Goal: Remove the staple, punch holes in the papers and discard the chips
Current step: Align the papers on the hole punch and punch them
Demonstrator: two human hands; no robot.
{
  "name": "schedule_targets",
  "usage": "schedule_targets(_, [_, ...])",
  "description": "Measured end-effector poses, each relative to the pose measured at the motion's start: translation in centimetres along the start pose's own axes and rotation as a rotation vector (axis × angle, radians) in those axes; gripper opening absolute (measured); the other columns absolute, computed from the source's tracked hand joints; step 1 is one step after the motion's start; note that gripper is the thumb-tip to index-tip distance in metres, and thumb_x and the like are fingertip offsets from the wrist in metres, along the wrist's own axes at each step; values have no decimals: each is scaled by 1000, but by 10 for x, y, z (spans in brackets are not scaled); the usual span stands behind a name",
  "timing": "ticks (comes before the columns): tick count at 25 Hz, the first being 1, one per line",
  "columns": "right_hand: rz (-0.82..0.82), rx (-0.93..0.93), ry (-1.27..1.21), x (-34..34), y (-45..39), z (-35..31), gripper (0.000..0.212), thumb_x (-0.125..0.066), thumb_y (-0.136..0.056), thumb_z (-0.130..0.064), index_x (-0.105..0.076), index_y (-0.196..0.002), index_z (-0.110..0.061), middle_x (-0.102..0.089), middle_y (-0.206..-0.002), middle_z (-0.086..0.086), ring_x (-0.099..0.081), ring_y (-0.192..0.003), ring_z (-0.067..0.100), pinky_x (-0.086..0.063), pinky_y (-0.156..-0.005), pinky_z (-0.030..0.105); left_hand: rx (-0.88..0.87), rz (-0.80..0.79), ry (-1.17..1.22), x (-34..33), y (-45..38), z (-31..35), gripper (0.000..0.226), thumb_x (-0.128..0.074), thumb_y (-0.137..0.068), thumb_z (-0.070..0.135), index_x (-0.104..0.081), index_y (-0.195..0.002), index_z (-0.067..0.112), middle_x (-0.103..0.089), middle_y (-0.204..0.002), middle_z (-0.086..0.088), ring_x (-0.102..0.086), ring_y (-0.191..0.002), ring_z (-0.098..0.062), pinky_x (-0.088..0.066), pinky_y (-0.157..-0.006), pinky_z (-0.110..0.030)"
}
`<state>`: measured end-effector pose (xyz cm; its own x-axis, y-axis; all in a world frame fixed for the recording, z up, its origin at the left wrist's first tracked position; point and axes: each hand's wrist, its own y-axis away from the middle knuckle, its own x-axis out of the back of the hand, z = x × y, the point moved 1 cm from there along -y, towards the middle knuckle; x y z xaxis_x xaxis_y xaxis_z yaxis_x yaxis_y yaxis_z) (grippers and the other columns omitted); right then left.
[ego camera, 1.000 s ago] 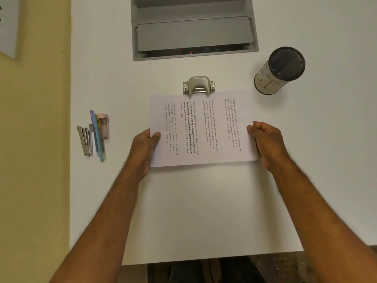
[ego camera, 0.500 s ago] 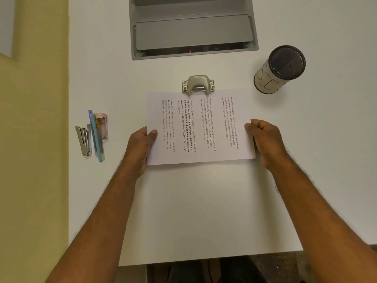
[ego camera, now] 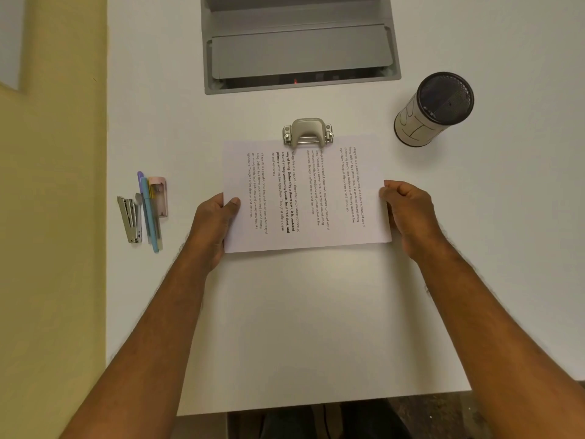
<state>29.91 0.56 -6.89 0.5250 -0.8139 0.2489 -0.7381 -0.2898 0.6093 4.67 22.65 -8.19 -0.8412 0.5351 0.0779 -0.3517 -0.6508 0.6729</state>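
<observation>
The papers were gripped at both short ends: the left hand was curled around the left edge with its thumb pressed on top, and the right hand was pinched onto the right edge. So two hands, one stack; how many sheets were in it couldn't be made out. The stack was laid flat on the white table, and its far edge was tucked into the one hole punch, right at the middle of that edge. Off to the right, well apart, one cylindrical mesh-topped container was stood upright. Over on the left, three or four small things were bunched together: one metal stapler, a blue pen beside it, and a pinkish item that couldn't be identified. One grey hatch was set into the table at the far side.
</observation>
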Motion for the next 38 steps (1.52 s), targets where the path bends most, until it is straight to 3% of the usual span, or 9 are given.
schedule_targets(2, [9,12,10,-1,1,-1,28,-60,-100,-9,-78,-95,-29,-81,-91,-18,-76,-84,3,-64,-77,23,0,-2,4,1,0,0,17,-54,-107,22,-71,-111,24,-79,-109,3,-76,-97,-20,-61,-85,-39])
schedule_targets(4, [35,33,26,-1,1,-1,27,-60,-100,-8,-79,-100,-27,-81,-89,-19,-75,-81,0,-62,-71,17,0,-7,2,1,1,2,18,-54,-107,22,-71,-109,26,-80,-105,6,-77,-95,-19,-62,-82,-36])
schedule_targets(8, [86,53,63,-1,1,1,29,-60,-100,-9,-76,-125,-13,-79,-114,-2,-75,-104,17,-62,-92,31,-11,-13,-10,-2,1,3,18,-53,-108,21,-70,-112,23,-79,-108,3,-76,-94,-19,-62,-79,-34])
schedule_targets(18, [108,60,114,-1,-2,3,29,-62,-99,-12,-74,-125,-15,-79,-115,1,-74,-113,23,-61,-102,42,-4,-14,3,0,0,-2,17,-55,-107,24,-72,-110,25,-79,-112,0,-77,-98,-21,-62,-84,-38])
schedule_targets(24, [127,143,257,0,-2,4,29,-60,-100,-14,-75,-124,-18,-78,-115,-4,-72,-111,19,-58,-106,43,-13,7,-29,-2,-1,-3,17,-56,-107,24,-73,-104,27,-81,-102,7,-77,-92,-18,-62,-76,-33])
schedule_targets(28, [184,266,422,-1,2,0,29,-59,-102,-17,-72,-128,-17,-69,-123,-2,-67,-109,15,-56,-107,42,-18,13,-38,-1,-1,-2,18,-55,-107,25,-73,-104,26,-81,-104,5,-77,-93,-19,-62,-77,-32])
schedule_targets(31, [206,444,505,-14,9,-12,28,-61,-101,-18,-67,-129,-16,-56,-132,4,-62,-118,24,-55,-104,45,-16,11,-33,-2,-1,-2,18,-55,-107,25,-72,-105,26,-81,-103,5,-78,-91,-18,-62,-75,-32])
schedule_targets(33, [156,591,544,-36,9,-30,27,-62,-103,-19,-66,-129,-16,-55,-134,6,-58,-123,27,-53,-104,44,-19,8,-28,-2,-1,-2,18,-55,-107,24,-73,-106,26,-81,-104,4,-78,-91,-18,-62,-76,-32])
schedule_targets(38, [-16,825,742,-111,-11,-92,31,-51,-108,-32,-62,-132,-15,-56,-140,4,-50,-122,14,-50,-95,28,-41,7,-32,0,-2,-5,18,-55,-107,25,-73,-106,27,-81,-105,4,-78,-92,-19,-62,-78,-34])
